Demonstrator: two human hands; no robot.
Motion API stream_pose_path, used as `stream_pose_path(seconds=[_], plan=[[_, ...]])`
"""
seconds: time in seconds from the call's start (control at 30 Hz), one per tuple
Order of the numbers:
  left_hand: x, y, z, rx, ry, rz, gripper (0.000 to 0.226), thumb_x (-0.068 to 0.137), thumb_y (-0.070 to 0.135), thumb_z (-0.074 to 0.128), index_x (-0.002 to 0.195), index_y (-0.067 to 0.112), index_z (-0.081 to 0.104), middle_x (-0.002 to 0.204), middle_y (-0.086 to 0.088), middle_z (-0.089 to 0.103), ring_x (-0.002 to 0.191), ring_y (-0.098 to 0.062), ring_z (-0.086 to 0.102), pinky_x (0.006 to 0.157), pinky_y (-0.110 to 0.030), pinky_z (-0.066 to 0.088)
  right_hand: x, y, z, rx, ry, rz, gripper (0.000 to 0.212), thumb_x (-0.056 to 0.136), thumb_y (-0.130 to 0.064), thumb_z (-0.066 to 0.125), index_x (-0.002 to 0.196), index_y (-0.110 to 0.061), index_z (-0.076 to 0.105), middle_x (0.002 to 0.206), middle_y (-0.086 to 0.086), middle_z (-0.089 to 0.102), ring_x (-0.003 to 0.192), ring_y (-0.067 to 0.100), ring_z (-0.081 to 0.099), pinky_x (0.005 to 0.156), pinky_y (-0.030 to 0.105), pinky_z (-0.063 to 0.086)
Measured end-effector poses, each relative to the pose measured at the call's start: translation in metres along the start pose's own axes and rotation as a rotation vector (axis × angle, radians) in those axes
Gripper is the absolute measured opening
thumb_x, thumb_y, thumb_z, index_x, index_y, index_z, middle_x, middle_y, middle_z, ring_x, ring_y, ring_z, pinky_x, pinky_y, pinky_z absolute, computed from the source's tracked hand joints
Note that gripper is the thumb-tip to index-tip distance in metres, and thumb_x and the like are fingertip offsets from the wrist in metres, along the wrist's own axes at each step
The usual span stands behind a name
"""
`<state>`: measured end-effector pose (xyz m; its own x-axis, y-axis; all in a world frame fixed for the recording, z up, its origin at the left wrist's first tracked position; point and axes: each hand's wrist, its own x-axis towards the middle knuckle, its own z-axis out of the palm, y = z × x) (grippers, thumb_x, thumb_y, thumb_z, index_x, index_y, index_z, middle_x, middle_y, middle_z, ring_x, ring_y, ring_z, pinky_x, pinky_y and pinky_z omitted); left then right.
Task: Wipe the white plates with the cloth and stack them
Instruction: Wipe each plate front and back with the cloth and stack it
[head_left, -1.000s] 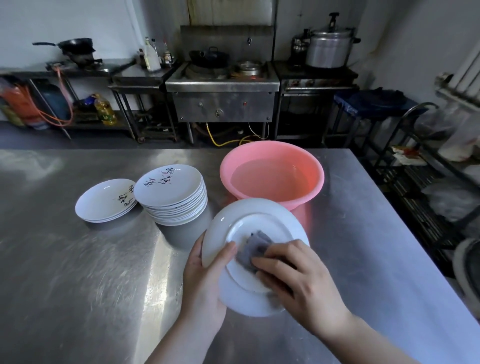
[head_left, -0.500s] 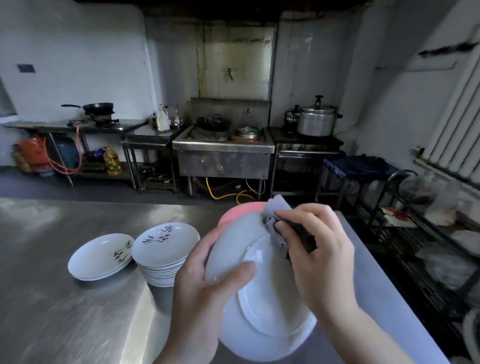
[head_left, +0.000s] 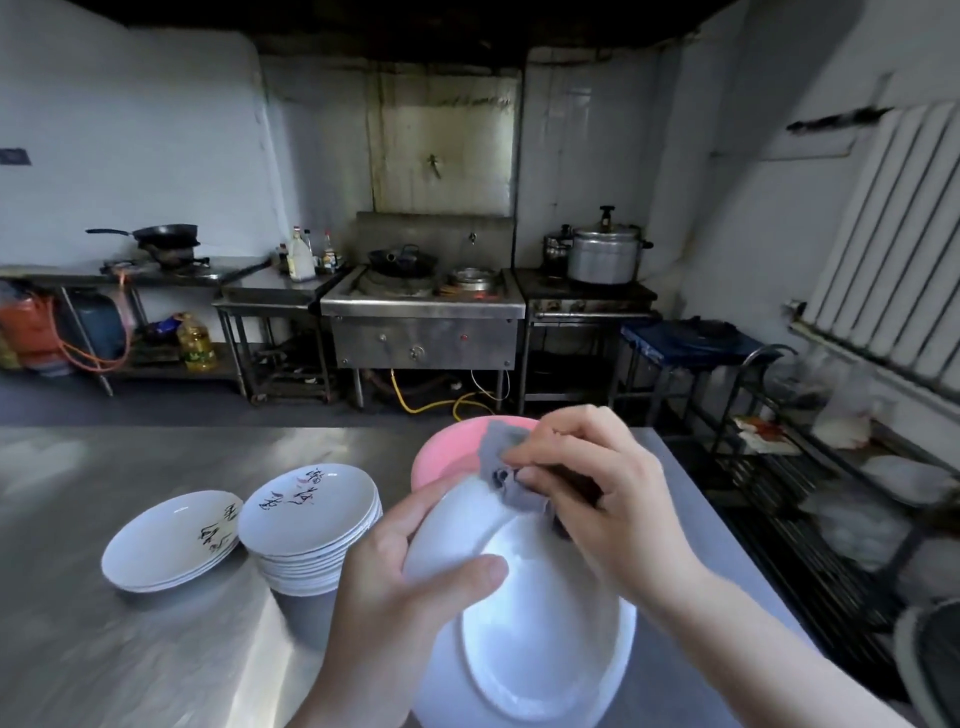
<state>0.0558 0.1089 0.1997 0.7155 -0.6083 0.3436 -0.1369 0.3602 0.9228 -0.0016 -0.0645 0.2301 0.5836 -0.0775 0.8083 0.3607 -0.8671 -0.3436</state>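
Since the frame half a second earlier, the held plate has stayed raised and tilted with its underside toward the camera, and the cloth remains at its upper rim; one second earlier the plate was lower, in front of the pink basin, with the cloth on its centre. The left hand grips the plate at its left edge: the thumb lies across the underside, the fingers curl behind the rim. The right hand pinches the grey cloth between thumb and curled fingers and presses it against the top of the plate. The plate is held above the tabletop, in front of the pink basin, which it partly hides. To the left of the held plate stands a tall stack of white plates with black brush lettering on the top one. Just left of that stack, touching or nearly touching it, lies a low stack of plates with the same lettering. Both stacks rest on the tabletop. Behind the basin, across the aisle, stands a steel stove.
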Motion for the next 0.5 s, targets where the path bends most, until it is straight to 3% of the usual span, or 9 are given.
stream_pose_path(seconds=[0.1,0.17,0.27,0.4,0.5], plan=[[0.0,-0.002,0.004,0.037,-0.002,0.025,0.055,0.053,0.014,0.083,0.107,0.022,0.074,0.096,-0.008,0.076,0.091,-0.015,0.072,0.079,-0.025,0.057,-0.008,-0.011,0.007,0.021,-0.168,-0.219,0.013,0.09,-0.012,0.065,0.096,-0.018,0.075,0.099,-0.005,0.059,0.091,0.014,0.054,0.081,0.026,0.043],[0.001,-0.004,0.005,0.01,0.011,0.022,0.054,0.055,0.01,0.082,0.107,0.024,0.075,0.099,-0.007,0.077,0.093,-0.015,0.072,0.079,-0.023,0.057,-0.006,-0.004,0.001,0.02,-0.172,-0.219,0.012,0.089,-0.012,0.067,0.096,-0.016,0.076,0.098,-0.002,0.06,0.09,0.015,0.054,0.08,0.027,0.044],[0.003,0.0,0.006,-0.106,0.118,-0.016,0.058,0.057,-0.004,0.073,0.104,0.031,0.078,0.101,-0.007,0.077,0.089,-0.015,0.074,0.071,-0.019,0.056,-0.003,0.008,-0.006,0.048,0.03,0.024,0.013,0.083,-0.006,0.072,0.091,-0.014,0.076,0.094,-0.003,0.061,0.094,0.015,0.06,0.082,0.026,0.046],[0.011,0.002,0.006,-0.245,0.388,-0.048,0.065,0.057,0.008,0.077,0.12,0.023,0.069,0.107,-0.007,0.076,0.103,-0.032,0.071,0.085,-0.041,0.054,-0.018,0.012,0.005,0.01,0.294,0.326,0.018,0.082,-0.004,0.072,0.093,-0.018,0.075,0.094,-0.007,0.06,0.09,0.012,0.06,0.077,0.018,0.045],[0.013,0.0,0.016,-0.314,0.509,-0.06,0.063,0.063,0.013,0.075,0.124,0.027,0.066,0.11,-0.003,0.075,0.106,-0.03,0.07,0.092,-0.043,0.052,-0.031,-0.005,0.027,-0.135,0.392,0.302,0.018,0.082,-0.007,0.074,0.095,-0.019,0.076,0.097,-0.008,0.06,0.091,0.014,0.057,0.077,0.02,0.045]])
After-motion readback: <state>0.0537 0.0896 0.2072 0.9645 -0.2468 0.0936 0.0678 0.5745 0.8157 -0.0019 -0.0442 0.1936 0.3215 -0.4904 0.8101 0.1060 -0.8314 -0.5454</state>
